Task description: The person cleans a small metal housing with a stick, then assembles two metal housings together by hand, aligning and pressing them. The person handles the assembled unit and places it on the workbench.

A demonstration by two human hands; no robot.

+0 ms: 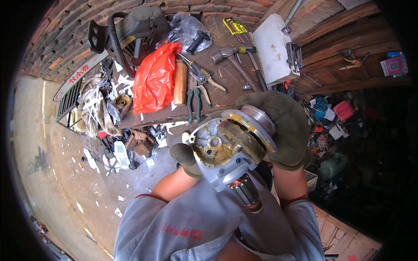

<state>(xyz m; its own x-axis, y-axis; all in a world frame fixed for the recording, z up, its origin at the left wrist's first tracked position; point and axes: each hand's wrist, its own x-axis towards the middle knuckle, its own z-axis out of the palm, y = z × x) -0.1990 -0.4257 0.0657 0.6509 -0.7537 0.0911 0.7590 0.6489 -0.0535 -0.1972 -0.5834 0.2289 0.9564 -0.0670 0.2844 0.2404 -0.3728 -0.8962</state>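
Note:
Close to my chest I hold a grey metal gear housing [213, 167] from a power tool. Brownish-yellow grease coats its opened inside, and a motor armature [247, 194] with copper windings sticks out below. My left hand [184, 157], in a dark work glove, is closed on the housing's left edge, mostly hidden behind it. My right hand [285, 126], gloved too, wraps around a round metal flange [259, 120] at the upper right. The flange is tilted against the housing with a dark gap between them; whether they are joined cannot be told.
Beyond my hands, a brown workbench [228, 39] bears pliers [198, 104], hammers [237, 65], a wood block [180, 82], a red plastic bag [154, 80] and a chainsaw [130, 32]. A white metal box [275, 50] stands at its right. Scraps and parts clutter the floor on both sides.

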